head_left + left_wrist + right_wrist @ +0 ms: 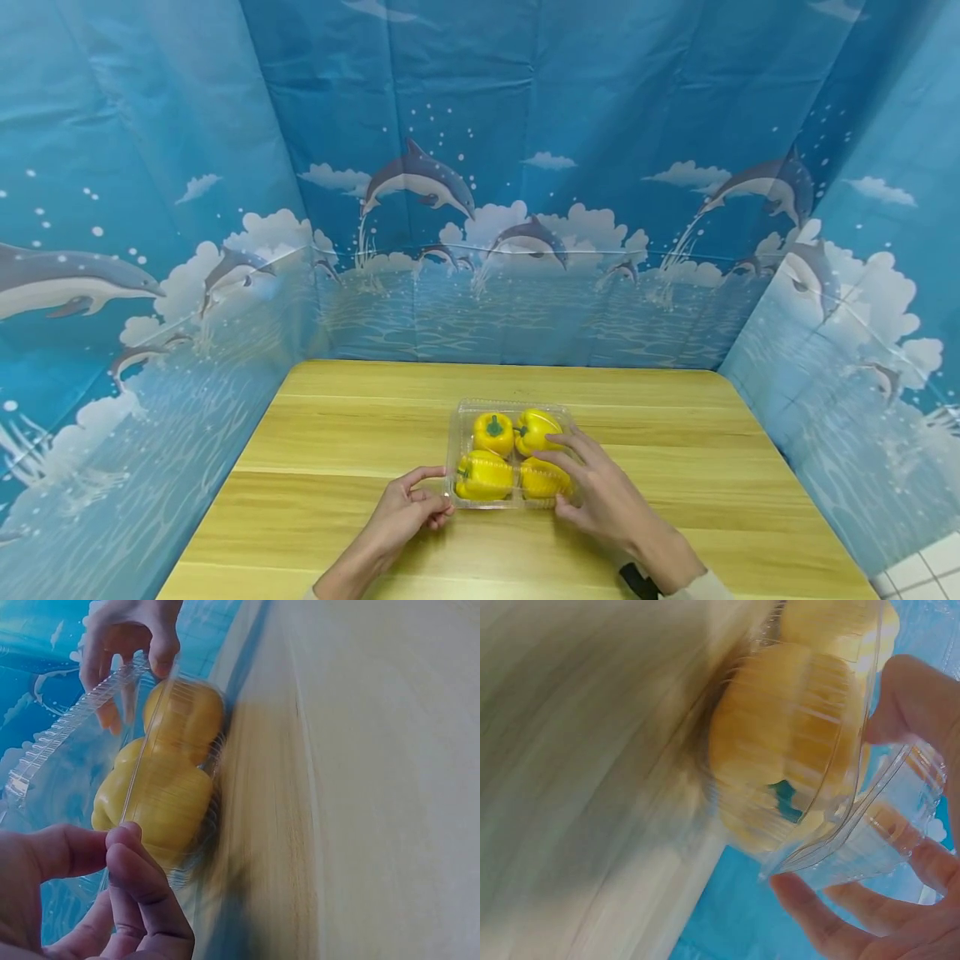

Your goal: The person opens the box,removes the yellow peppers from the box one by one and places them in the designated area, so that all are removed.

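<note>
A clear plastic clamshell box (pixel 466 407) sits on the wooden table with several yellow bell peppers (pixel 484 477) inside. One pepper at the back stands with its green stem up; the others lie on their sides. My left hand (pixel 405 512) is at the box's near left corner. In the left wrist view its thumb and forefinger pinch the thin plastic rim (pixel 132 796). Across from it, my right hand (pixel 600 483) grips the right side, thumb at the near right corner and fingers spread over the lid (pixel 900 802). The right fingers partly cover the peppers on that side.
The light wood table (pixel 675 450) extends around the box on all sides. Blue curtains (pixel 480 317) printed with dolphins stand close behind the table and along its left and right. A black band (pixel 637 581) shows at my right wrist.
</note>
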Demonstrator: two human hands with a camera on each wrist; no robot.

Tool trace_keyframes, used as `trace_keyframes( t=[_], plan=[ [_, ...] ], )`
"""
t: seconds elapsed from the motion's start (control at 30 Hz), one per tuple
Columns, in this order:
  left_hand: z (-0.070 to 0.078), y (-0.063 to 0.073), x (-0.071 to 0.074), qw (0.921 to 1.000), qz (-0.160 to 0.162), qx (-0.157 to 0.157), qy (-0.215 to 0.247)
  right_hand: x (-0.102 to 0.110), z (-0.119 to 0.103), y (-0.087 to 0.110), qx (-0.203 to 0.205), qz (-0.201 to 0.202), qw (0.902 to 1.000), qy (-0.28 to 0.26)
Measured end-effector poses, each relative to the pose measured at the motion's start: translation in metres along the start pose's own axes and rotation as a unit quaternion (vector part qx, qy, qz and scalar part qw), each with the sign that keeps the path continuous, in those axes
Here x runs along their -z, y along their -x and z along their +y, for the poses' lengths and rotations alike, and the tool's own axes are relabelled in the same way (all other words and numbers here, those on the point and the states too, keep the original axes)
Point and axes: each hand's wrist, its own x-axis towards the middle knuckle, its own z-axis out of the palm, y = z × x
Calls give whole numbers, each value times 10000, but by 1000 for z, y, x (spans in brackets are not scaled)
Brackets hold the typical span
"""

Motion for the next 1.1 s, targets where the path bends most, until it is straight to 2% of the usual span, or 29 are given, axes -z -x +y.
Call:
trace_keyframes(
  t=[0.4, 0.67, 0.83, 1.0, 1.1],
  plan=[
    [-1, 0, 0, 10000, 43, -6, 11, 5, -2, -10, 38, -75, 10000, 7],
    [0, 4, 5, 9998, 153, -28, -118, 25, 4, -19, -79, -99, 9971, -744],
    [0, 6, 4, 9998, 61, 11, -162, 32, 6, -19, -100, -142, 9969, -768],
    [0, 7, 3, 9997, 29, 3, -229, 31, 8, -20, -205, -7, 9959, -886],
    [0, 7, 2, 9993, 71, -25, -359, 30, 9, -22, -246, 222, 9956, -878]
  ],
)
